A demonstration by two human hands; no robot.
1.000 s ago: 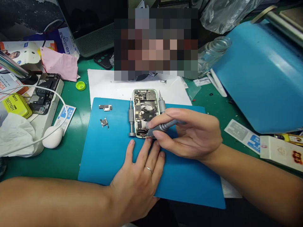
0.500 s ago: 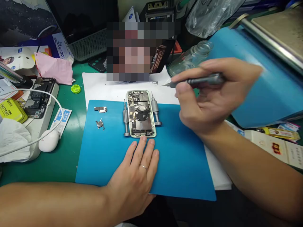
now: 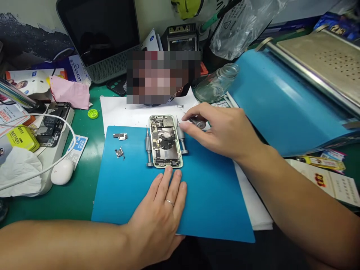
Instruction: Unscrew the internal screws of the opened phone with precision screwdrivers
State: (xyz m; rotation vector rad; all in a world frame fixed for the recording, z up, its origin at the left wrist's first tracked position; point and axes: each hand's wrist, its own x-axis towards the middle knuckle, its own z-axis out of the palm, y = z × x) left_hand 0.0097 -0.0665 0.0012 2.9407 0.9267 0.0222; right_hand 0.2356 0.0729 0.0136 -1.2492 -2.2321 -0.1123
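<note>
An opened phone (image 3: 166, 141) with its inner boards bare lies on the blue mat (image 3: 135, 195). My left hand (image 3: 161, 204) rests flat on the mat, fingers stretched, their tips at the phone's lower edge. One grey screwdriver (image 3: 149, 148) lies along the phone's left side; another grey screwdriver (image 3: 182, 138) lies along its right side. My right hand (image 3: 222, 129) is curled over the phone's upper right, with a third screwdriver (image 3: 198, 122) within its grasp. Its thumb and forefinger tips come close to the right-hand screwdriver. The hand partly hides the held tool.
Two small metal phone parts (image 3: 120, 136) lie on the mat's left. Behind are white paper (image 3: 120, 108), a glass jar (image 3: 213, 84) and a monitor (image 3: 98, 33). Left stand a power strip (image 3: 57, 161) and a white charger (image 3: 62, 171). A blue sheet (image 3: 287, 101) is on the right.
My right hand has come down and left toward the phone, and the screwdriver in it has turned. My left hand keeps its place. The camera view has shifted slightly.
</note>
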